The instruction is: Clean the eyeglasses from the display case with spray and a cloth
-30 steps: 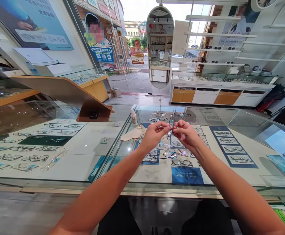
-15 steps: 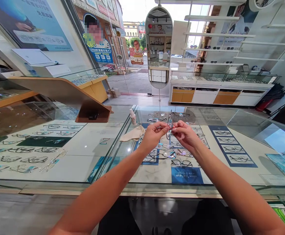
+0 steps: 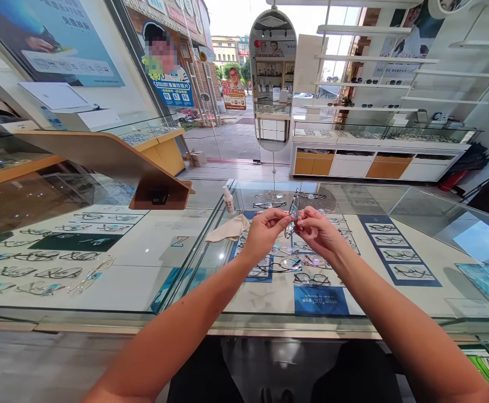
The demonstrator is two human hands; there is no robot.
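Note:
A pair of eyeglasses (image 3: 294, 206) is held up on edge above the glass counter, its lenses seen nearly side-on. My left hand (image 3: 268, 225) pinches it from the left with thumb and fingertips. From the right, my right hand (image 3: 315, 228) grips it the same way, fingers curled. Left of my left hand, a beige cloth (image 3: 228, 229) lies on the glass. Just behind the cloth stands a small white spray bottle (image 3: 228, 200). Several other eyeglasses, among them a dark-rimmed pair (image 3: 311, 279), lie below and around my hands.
The glass display counter (image 3: 244, 322) spans the front. A blue strip (image 3: 399, 251) with several frames lies at right. A brown wooden panel (image 3: 113, 159) juts over the counter at left. An oval mirror (image 3: 273, 84) stands beyond, beside wall shelves (image 3: 362, 83).
The eyeglasses have turned slightly and tilted a little to the right between my fingers. Both hands stay in nearly the same place.

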